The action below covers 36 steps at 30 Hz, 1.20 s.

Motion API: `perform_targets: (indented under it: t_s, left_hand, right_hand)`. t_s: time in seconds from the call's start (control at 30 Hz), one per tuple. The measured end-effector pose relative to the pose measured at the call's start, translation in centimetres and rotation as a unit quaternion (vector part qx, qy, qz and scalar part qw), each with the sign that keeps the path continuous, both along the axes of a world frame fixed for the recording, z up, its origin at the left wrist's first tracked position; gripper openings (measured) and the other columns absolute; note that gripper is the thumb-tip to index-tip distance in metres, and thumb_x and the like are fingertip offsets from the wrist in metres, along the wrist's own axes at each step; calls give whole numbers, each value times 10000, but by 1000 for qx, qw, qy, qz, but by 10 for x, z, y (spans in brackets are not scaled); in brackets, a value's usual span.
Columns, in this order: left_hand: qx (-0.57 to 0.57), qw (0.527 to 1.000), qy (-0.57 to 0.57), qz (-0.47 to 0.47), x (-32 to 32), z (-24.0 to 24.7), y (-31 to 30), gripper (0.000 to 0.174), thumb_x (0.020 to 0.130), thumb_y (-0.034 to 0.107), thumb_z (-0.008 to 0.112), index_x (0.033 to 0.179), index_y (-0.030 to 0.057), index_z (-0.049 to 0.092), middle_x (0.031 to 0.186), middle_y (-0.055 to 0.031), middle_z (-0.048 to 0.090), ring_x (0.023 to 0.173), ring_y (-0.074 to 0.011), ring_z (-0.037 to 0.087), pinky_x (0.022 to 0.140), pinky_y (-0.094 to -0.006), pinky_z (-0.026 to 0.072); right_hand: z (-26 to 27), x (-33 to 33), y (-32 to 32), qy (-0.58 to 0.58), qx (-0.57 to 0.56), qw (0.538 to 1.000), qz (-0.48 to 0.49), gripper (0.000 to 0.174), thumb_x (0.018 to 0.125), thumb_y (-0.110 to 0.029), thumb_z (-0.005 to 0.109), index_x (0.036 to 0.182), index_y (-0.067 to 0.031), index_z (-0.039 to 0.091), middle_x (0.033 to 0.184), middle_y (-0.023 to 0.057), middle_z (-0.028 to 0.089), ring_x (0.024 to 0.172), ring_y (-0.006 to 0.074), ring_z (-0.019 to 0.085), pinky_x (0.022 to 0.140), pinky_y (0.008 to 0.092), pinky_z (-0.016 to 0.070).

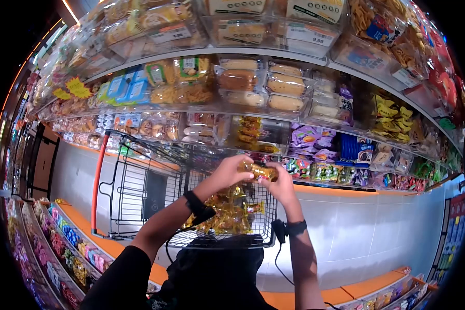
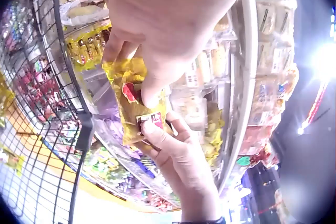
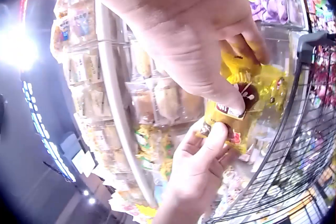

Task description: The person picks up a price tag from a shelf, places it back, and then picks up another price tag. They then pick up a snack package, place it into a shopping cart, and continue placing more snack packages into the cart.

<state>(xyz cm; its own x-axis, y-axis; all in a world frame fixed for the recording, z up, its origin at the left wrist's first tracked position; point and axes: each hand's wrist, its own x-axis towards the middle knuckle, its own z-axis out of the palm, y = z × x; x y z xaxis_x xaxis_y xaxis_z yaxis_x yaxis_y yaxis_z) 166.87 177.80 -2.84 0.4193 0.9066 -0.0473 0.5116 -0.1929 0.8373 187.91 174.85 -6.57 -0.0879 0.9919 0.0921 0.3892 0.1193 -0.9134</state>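
A gold-wrapped packet [image 1: 259,171] is held between both hands above the wire cart. The left hand [image 1: 231,172] grips its left end and the right hand [image 1: 281,187] its right end. In the left wrist view the yellow packet [image 2: 129,90] shows red and white print, with the left thumb pressed on its front and the right hand [image 2: 181,155] pinching the lower end. The right wrist view shows the left hand [image 3: 197,174] pinching one end of the packet [image 3: 241,124]. Below, similar gold packets [image 1: 227,217] lie in the cart [image 1: 121,199].
Shelves [image 1: 191,51] of packaged snacks curve across the front, with purple packets [image 1: 312,139] right of the hands. The cart's red handle [image 1: 99,181] stands at the left. Lower bins [image 1: 70,243] line the left side, and others [image 1: 398,297] the bottom right.
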Motion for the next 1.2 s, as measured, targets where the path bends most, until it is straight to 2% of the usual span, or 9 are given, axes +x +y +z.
perform_targets:
  t_s: [0.07, 0.2, 0.37, 0.47, 0.63, 0.77, 0.83, 0.93, 1.2]
  left_hand:
    - [70, 997, 39, -3, 12, -46, 38, 394, 750, 225, 760, 1050, 23, 605, 940, -148, 655, 856, -287, 635, 759, -348, 488]
    - [96, 994, 40, -14, 32, -85, 98, 311, 748, 165, 744, 966, 19, 577, 934, -181, 640, 885, -333, 629, 752, -387, 475]
    - [120, 990, 62, -36, 34, -127, 137, 265, 767, 112, 711, 959, 26, 550, 841, -209, 614, 821, -405, 595, 675, -418, 460]
    - [112, 986, 112, -56, 30, -118, 139, 257, 777, 102, 690, 975, 35, 540, 814, -208, 609, 784, -411, 594, 643, -427, 454]
    - [155, 976, 130, -76, 21, -157, 147, 329, 973, 243, 393, 1121, 1, 559, 856, -236, 621, 730, -354, 628, 630, -428, 489]
    - [161, 982, 86, -46, 17, -184, 145, 342, 745, 59, 662, 1071, 45, 560, 894, -193, 635, 850, -380, 606, 733, -437, 502]
    - [237, 960, 135, -66, 13, -189, 148, 381, 736, 59, 670, 1103, 36, 571, 922, -192, 645, 859, -373, 612, 755, -436, 510]
    - [201, 970, 131, -34, 14, -193, 147, 384, 735, 67, 677, 1107, 31, 588, 945, -197, 649, 879, -371, 614, 779, -428, 514]
    - [149, 987, 55, -23, 4, -191, 148, 377, 789, 23, 534, 1161, 27, 593, 811, -251, 637, 737, -396, 634, 673, -444, 523]
  right_hand:
    - [-10, 8, 34, -83, 18, 996, 7, 371, 702, -133, 739, 1041, -50, 616, 1010, 167, 650, 889, 323, 645, 780, 379, 512]
    - [-61, 20, 111, -161, 43, 986, 29, 296, 706, -72, 668, 995, -42, 610, 995, 222, 615, 929, 400, 604, 787, 444, 503]
    - [-107, 29, 179, -320, -87, 932, 148, 339, 722, -90, 658, 1046, -17, 591, 982, 252, 639, 952, 412, 618, 808, 465, 502]
    - [-122, 28, 193, -402, -49, 907, 116, 174, 759, -32, 589, 920, 5, 644, 962, 254, 652, 958, 390, 632, 816, 446, 527]
    - [-168, 26, 210, -480, 43, 857, 184, 194, 831, -123, 521, 825, -67, 706, 895, 149, 695, 880, 306, 680, 740, 420, 554]
    - [-194, 27, 212, -455, 46, 871, 177, 155, 801, -120, 515, 787, -69, 662, 804, 151, 654, 812, 328, 659, 712, 446, 536]
    - [-201, 28, 210, -399, 89, 899, 158, 135, 783, -123, 529, 747, -81, 652, 738, 143, 633, 766, 323, 652, 688, 451, 531]
    - [-200, 37, 211, -429, 177, 858, 220, 110, 762, -139, 548, 706, -84, 625, 717, 142, 611, 733, 327, 636, 672, 458, 519]
    - [-212, 33, 243, -506, 91, 831, 211, 242, 809, -165, 544, 1003, -88, 667, 1007, 165, 664, 973, 321, 622, 870, 444, 472]
